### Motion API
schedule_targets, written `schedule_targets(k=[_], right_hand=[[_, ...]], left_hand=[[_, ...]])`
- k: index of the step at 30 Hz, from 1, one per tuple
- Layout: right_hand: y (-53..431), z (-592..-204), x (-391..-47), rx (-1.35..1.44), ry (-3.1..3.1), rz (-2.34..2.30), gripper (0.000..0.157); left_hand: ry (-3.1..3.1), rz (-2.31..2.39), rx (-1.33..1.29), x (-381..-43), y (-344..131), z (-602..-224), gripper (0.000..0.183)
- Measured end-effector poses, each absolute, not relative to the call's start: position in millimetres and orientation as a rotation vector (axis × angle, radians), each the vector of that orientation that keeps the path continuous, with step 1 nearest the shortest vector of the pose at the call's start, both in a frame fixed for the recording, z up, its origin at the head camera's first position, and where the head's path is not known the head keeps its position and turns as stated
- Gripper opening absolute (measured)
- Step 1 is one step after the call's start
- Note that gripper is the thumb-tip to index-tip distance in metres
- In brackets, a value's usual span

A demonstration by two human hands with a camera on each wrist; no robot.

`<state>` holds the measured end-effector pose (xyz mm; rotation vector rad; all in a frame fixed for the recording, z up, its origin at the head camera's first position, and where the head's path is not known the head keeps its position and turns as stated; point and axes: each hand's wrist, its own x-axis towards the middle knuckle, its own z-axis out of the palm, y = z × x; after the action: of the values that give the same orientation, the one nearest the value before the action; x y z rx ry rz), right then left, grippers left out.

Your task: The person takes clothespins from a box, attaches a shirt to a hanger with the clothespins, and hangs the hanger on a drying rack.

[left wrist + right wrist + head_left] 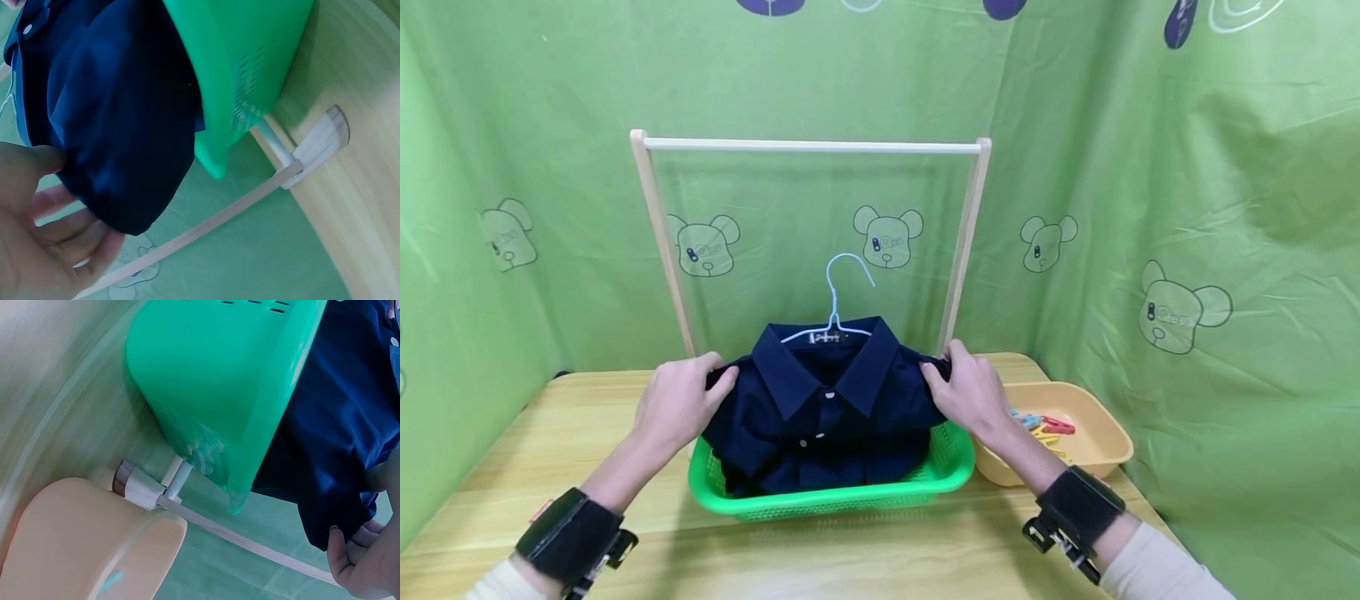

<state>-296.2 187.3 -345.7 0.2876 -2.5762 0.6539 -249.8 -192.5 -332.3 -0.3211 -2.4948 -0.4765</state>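
Shirt [850, 421] | collar [782, 375] up, front facing camera | visible long axis sideways | left grip [681, 396], right grip [970, 390] pinching sides

Only illegible lettering, on the collar label [826, 338] of the shirt [872, 429] and bear prints [887, 242] of the curtain [1247, 425]

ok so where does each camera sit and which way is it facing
Head: worn on the head, facing forward and down at the navy collared shirt, green basket and clothes rack; left hand, right hand and forearms show.
Left wrist: on that wrist, facing the shirt, the basket's side and a rack foot; the left hand shows.
Right wrist: on that wrist, facing the shirt, the basket and the peach bin; the right hand shows.
Shared: both wrist views hold shirt and basket.
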Motion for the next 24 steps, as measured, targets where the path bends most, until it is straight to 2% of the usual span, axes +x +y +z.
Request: schedule_targets(k=[14, 19, 24], right_hand=[[190, -344, -295, 0.314, -2.556, 0.678, 0.029], [191, -345, -296, 0.314, -2.553, 0.709, 0.029], [192, -345, -296, 0.296, -2.546, 0.734, 0.029]], left_hand=[[-2.575, -0.323, -0.336, -245, -194, -319, 0.038], [-2.643, -0.45, -0.3, -248, -194, -317, 0.042], [-2.716, -0.621, -0.274, -251, -196, -318, 0.038]])
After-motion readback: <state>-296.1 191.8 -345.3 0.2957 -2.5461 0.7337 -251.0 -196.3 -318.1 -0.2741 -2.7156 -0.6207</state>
